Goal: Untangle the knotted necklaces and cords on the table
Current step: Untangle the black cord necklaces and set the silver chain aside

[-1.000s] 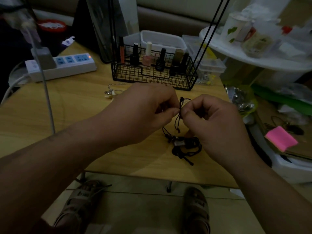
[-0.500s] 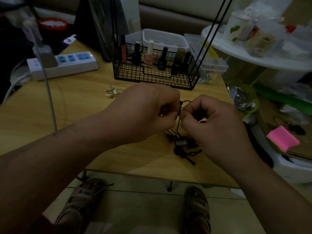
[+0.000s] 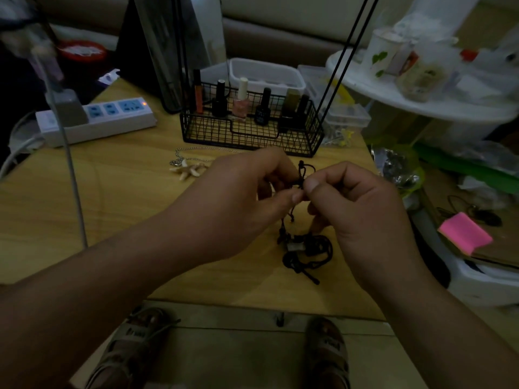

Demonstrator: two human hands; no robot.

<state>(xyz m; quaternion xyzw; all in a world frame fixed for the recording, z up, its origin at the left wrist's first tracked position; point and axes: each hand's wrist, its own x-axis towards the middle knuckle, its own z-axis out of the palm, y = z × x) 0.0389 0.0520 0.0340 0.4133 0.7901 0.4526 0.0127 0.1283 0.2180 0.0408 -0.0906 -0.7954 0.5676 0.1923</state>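
Left grip (image 3: 241, 203) and right grip (image 3: 362, 220) are held close together above the surface (image 3: 112, 209), with fingers curled. A black cord (image 3: 302, 175) is pinched at a knot between the thumb and forefinger tips of each. A small loop of the cord is seen just above the pinch, on the side toward the basket (image 3: 252, 134).

Below the pinch the cord is let down between the two grips to a tangle (image 3: 309, 252). The tangle is laid on the surface near its front edge, just beside the lower fingers of the right grip. Whether those fingers touch it cannot be told. A pale pendant (image 3: 294, 246) is caught in the left part of the tangle, and one loose end is stretched toward the front edge.

A chain necklace (image 3: 188, 167) with a pale star-shaped piece is laid apart from the cord, beyond the left grip and in front of the wire basket. Bottles (image 3: 241, 103) are stood upright in the basket. A power strip (image 3: 112, 124) is placed at the far left of the surface, well apart from the cord.
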